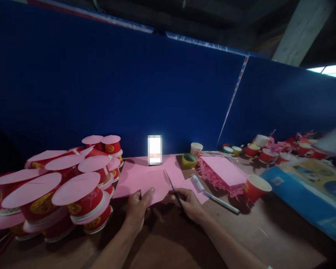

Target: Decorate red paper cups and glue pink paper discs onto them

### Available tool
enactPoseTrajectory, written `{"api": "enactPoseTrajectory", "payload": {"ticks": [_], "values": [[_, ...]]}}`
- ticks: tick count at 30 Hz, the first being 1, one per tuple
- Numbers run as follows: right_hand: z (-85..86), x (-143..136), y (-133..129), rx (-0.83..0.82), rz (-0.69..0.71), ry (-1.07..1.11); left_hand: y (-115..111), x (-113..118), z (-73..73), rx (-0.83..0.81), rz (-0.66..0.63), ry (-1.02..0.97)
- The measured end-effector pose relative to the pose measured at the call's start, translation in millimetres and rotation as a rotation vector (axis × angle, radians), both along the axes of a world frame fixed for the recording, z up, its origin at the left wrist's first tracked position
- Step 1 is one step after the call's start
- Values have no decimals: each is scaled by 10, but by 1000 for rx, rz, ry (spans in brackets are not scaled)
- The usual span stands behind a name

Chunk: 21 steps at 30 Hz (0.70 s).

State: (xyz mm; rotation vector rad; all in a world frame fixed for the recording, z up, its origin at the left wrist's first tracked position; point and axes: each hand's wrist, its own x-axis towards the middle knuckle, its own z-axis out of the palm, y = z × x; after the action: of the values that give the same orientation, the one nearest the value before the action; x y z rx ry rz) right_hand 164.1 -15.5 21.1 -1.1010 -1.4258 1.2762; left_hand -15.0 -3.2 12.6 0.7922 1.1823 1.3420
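Observation:
My left hand [140, 205] grips the near edge of a pink paper sheet [148, 179], its thumb lying on top. In my right hand [189, 201] is a pair of dark scissors [173, 186], the blade pointing up and away along the sheet's right side. Part of the paper's edge and the lower fingers are hidden by the hands. Beyond the scissors lies another piece of pink paper [194, 186], with a clear-and-blue tube-like item [197, 183] and a white pen [222, 202] beside it.
Stacked red paper cups with pink paper discs [75, 179] crowd the left. A tape roll [189, 160], a pink paper stack [224, 170], a red cup [257, 188] and a blue package [302, 198] stand right. A blue wall [156, 86] rises behind the table [240, 235].

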Motion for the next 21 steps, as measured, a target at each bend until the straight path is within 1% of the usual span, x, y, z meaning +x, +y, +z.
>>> {"api": "enactPoseTrajectory", "payload": {"ticks": [5,9,14,18,21], "values": [[2,-5,-3,-14,-7,-8,-1,1,3,-27,-1,-17],[21,-8,-7,-20,-12,-11,-5,4,18,-12,-1,-24],[43,-5,-9,-9,-12,-19,-8,4,14,-40,11,-4],[47,-8,-11,-1,-10,-18,-9,4,15,-14,5,-9],[36,-12,-9,-8,-21,-7,-12,5,21,-27,-3,-23]]}}
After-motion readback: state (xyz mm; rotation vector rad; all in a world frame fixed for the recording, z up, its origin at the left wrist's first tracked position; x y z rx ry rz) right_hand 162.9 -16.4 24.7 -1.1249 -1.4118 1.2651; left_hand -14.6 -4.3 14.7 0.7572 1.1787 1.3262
